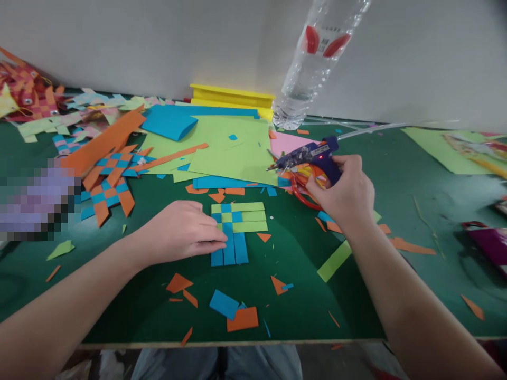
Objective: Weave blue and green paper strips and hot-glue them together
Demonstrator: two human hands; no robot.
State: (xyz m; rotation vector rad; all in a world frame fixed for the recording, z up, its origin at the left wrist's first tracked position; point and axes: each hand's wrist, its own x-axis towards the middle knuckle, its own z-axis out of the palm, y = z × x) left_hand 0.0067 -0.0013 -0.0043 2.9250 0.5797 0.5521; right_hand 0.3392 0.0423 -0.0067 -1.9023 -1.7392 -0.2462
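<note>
A small woven piece of blue and light-green paper strips [226, 221] lies flat on the table, its green ends pointing right and its blue ends toward me. At its left edge my left hand [184, 232] is closed, fingers bent together and holding it; part of the weave is hidden beneath them. My right hand [348, 187] grips a dark blue hot glue gun [327, 158] with a small red light and a clear glue stick [368, 130] at its back. The nozzle points left, over the paper sheets. Just under the gun are red-handled scissors [303, 195].
Light-green sheets [233, 145] and a rolled blue sheet [168, 121] lie behind. A plastic bottle [312, 68] stands at the wall. Woven orange-blue pieces [113, 177] and a blurred phone-like object [35, 200] are left; orange scraps [242, 319] litter the table's front.
</note>
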